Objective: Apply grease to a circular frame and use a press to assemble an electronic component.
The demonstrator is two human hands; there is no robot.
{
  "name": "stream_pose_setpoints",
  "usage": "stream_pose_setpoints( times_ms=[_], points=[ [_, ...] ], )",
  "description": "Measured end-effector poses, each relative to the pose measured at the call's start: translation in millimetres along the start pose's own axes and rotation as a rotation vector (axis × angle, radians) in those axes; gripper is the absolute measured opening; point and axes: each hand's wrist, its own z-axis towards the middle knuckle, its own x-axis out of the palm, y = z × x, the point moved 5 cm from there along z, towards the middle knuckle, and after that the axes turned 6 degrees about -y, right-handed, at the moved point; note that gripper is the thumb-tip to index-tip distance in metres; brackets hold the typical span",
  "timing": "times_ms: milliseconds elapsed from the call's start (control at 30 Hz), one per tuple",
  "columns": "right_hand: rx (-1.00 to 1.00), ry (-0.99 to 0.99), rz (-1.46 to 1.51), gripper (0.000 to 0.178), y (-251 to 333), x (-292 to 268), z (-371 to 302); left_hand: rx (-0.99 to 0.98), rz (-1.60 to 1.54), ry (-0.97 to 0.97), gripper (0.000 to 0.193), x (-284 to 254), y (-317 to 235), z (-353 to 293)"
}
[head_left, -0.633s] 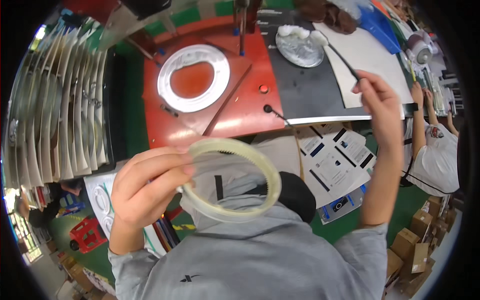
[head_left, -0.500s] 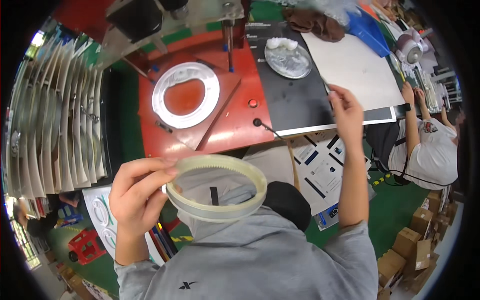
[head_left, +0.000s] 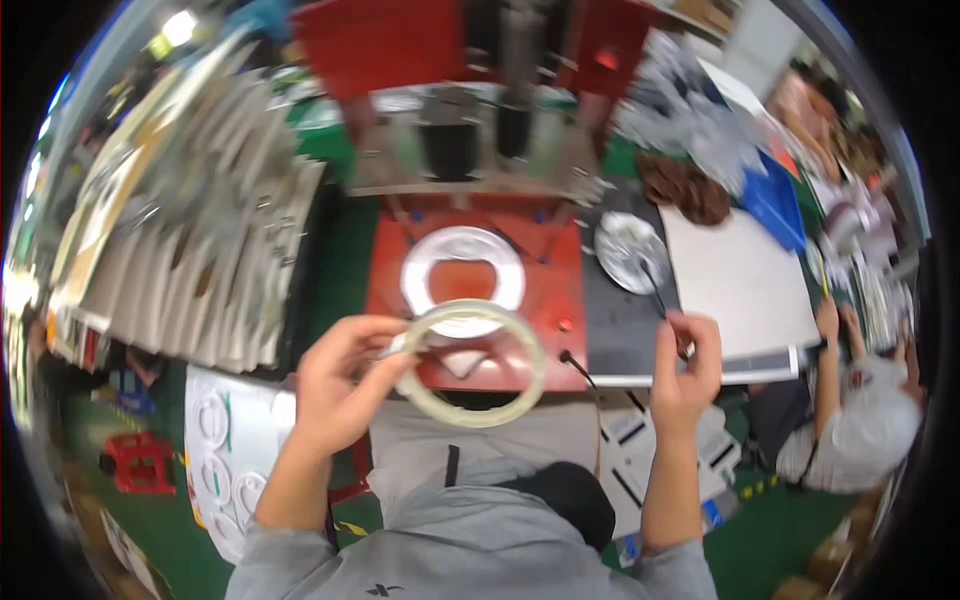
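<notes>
In the head view we see, nearest to us, a pale yellow-green ring (head_left: pixel 536 368), round and open in the middle, its band slim and slightly glossy, translucent-looking; motion blur softens its inner edge, so we cannot make out finer detail. It is held up in the air, in front of the red surface (head_left: pixel 560 290). The left hand (head_left: pixel 345 380) pinches its left side between thumb and fingers. Our right hand (head_left: pixel 688 370) has its fingers closed on a thin dark stick (head_left: pixel 657 297), angled up toward a silvery dish (head_left: pixel 612 268) on the dark grey surface (head_left: pixel 615 345). Beyond the ring, and partly overlapped by it, a white ring-shaped plate (head_left: pixel 418 280) lies on the red surface. Farther off we find a brown cloth (head_left: pixel 690 188) and a blue tray (head_left: pixel 772 205).
</notes>
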Motion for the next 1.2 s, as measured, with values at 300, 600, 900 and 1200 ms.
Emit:
stream_pose_setpoints(
  times_ms=[300, 600, 900, 1200],
  points=[
    [-0.322, 0.505, 0.115, 0.040, 131, 115, -19, 0.112, 0.021, -0.201, 0.022, 27, 22, 29],
    [-0.440, 0.560, -0.021, 0.028, 134, 157, 6, 0.057, -0.059, -0.342, 0.022, 23, 28, 57],
    [-0.179, 0.877, 0.050, 0.021, 105, 170, 34, 0.143, 0.201, -0.364, 0.028, 31, 29, 57],
    [-0.411, 0.858, -0.043, 0.024, 106, 156, 25, 0.478, 0.460, -0.288, 0.015, 17, 36, 26]
  ],
)
